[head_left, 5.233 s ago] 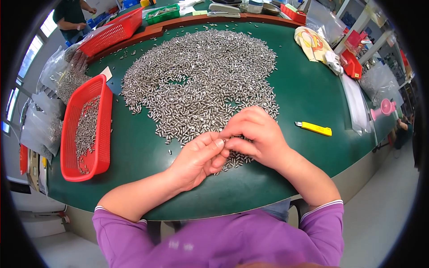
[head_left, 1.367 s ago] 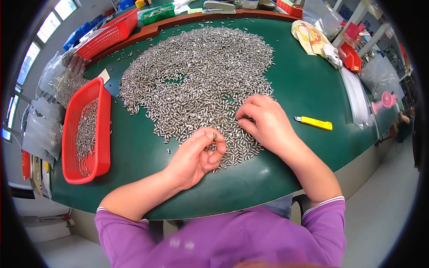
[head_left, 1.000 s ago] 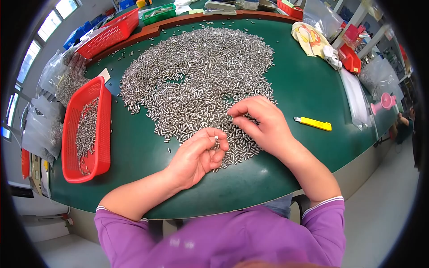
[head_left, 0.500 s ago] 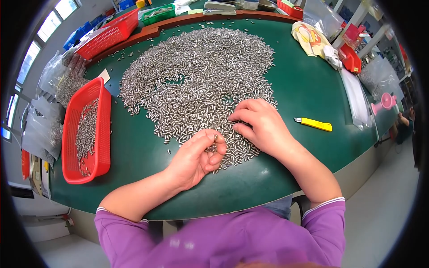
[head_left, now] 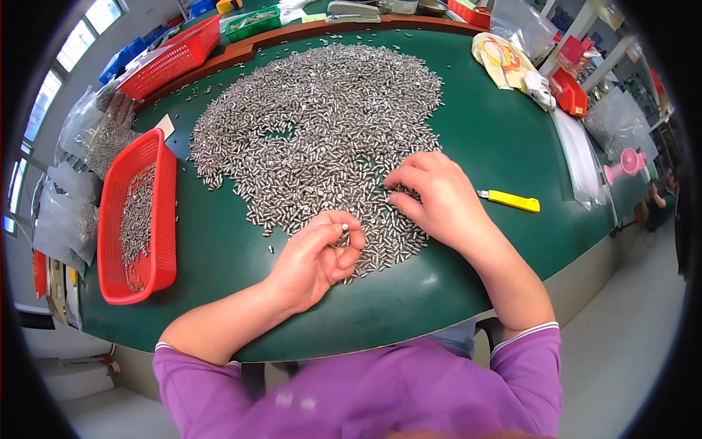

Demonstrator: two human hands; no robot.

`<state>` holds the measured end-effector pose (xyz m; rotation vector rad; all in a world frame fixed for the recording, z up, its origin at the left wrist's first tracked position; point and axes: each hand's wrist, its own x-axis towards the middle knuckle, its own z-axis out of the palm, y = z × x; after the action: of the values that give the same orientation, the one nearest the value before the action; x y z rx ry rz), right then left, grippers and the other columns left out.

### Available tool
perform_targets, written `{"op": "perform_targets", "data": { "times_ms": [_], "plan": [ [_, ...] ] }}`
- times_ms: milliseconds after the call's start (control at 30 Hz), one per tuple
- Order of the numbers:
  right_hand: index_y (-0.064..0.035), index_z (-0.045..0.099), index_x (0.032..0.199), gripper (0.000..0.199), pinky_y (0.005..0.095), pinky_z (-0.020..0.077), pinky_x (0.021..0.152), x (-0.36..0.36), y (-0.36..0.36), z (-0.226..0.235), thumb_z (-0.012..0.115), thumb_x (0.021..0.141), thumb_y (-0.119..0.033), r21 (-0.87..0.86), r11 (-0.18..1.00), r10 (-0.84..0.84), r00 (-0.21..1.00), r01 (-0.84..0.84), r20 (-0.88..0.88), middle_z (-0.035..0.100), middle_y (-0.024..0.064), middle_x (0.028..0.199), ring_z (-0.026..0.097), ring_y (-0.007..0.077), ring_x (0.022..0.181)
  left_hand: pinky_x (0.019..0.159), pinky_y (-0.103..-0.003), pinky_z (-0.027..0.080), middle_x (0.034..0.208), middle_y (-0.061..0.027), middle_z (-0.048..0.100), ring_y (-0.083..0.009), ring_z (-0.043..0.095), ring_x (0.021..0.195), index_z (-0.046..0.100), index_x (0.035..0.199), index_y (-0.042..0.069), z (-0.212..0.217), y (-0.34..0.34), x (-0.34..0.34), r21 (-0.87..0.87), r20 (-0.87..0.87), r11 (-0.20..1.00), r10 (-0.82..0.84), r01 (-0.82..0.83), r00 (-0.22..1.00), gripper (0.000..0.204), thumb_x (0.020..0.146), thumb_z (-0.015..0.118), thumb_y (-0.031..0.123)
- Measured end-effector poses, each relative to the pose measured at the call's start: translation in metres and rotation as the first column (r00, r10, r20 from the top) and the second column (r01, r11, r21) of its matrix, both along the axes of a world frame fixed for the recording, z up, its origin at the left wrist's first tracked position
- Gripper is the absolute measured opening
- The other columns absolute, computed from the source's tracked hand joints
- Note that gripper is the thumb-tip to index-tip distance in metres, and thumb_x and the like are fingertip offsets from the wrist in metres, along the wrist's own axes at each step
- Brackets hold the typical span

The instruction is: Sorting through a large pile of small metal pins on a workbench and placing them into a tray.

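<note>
A wide heap of small silver metal pins [head_left: 322, 124] covers the middle of the green table [head_left: 219, 249]. My left hand [head_left: 316, 257] is at the heap's near edge, fingers curled around a few pins, one pinched between thumb and forefinger. My right hand [head_left: 431, 197] lies palm down on the heap's right near edge, fingertips touching the pins; whether it grips one is hidden.
A red basket [head_left: 139, 219] partly filled with pins stands at the left. A yellow utility knife [head_left: 512, 201] lies right of my right hand. Clear bags of parts [head_left: 88, 139] sit far left, another red basket [head_left: 172, 58] at the back, red bins and cloth at the back right.
My hands, earlier together at the heap's edge, have parted. The right hand has shifted slightly over the pins, and the left keeps its collected pins.
</note>
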<state>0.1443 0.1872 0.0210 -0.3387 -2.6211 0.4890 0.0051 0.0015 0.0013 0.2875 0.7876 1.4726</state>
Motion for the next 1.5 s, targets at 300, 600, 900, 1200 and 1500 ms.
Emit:
{"op": "perform_targets", "data": {
  "times_ms": [300,600,900,1200,1500],
  "plan": [
    [-0.0102,0.066,0.087,0.013,0.04,0.0459,0.079,-0.015,-0.012,-0.014,0.072,0.076,-0.015,-0.07,0.99,0.125,0.992,-0.124,0.021,0.061,0.0053,0.089,0.057,0.0275,0.087,0.055,-0.023,0.036,0.095,-0.0073,0.056,-0.0118,0.045,0.067,0.05,0.11,0.006,0.001,0.001,0.001,0.004,-0.002,1.0,0.022,-0.022,1.0,0.017,0.097,0.044,0.015],
    [-0.007,0.066,0.095,0.018,0.0395,0.0489,0.08,0.005,0.008,0.017,0.069,0.078,-0.01,0.084,0.987,-0.132,0.989,0.138,-0.067,0.065,0.0079,0.091,0.061,0.0286,0.09,0.051,-0.021,0.032,0.092,-0.0068,0.053,-0.0101,0.04,0.062,0.05,0.106,0.006,0.004,0.001,0.002,-0.032,-0.06,0.999,0.02,-0.021,0.998,0.015,0.101,0.042,0.018],
    [-0.0077,0.066,0.089,0.014,0.0406,0.0488,0.077,-0.001,0.003,-0.005,0.071,0.077,-0.012,-0.055,0.998,0.021,0.998,-0.017,0.062,0.063,0.008,0.085,0.061,0.0293,0.086,0.049,-0.021,0.032,0.09,-0.0049,0.055,-0.0101,0.043,0.062,0.052,0.103,0.007,0.002,0.003,0.002,0.001,0.022,1.0,-0.006,0.006,1.0,0.012,0.099,0.047,0.017],
    [-0.0078,0.069,0.091,0.011,0.035,0.0485,0.083,-0.009,-0.012,0.003,0.071,0.08,-0.006,-0.173,0.948,0.215,0.936,-0.269,-0.278,0.065,0.0033,0.092,0.062,0.0227,0.093,0.049,-0.021,0.032,0.09,-0.0039,0.055,-0.0082,0.041,0.06,0.052,0.106,0.007,0.004,0.003,0.004,-0.006,-0.027,1.0,-0.001,0.001,1.0,0.012,0.099,0.05,0.016],
    [-0.01,0.068,0.102,0.017,0.0391,0.0461,0.089,-0.01,-0.023,-0.002,0.065,0.084,-0.011,-0.349,0.896,0.202,0.951,-0.276,-0.232,0.061,0.0071,0.104,0.057,0.0269,0.103,0.049,-0.019,0.032,0.089,-0.0035,0.056,-0.0066,0.041,0.061,0.052,0.105,0.008,0.002,0.003,0.005,0.015,-0.109,1.0,0.013,-0.011,0.994,0.01,0.098,0.053,0.015]
  ]
}}
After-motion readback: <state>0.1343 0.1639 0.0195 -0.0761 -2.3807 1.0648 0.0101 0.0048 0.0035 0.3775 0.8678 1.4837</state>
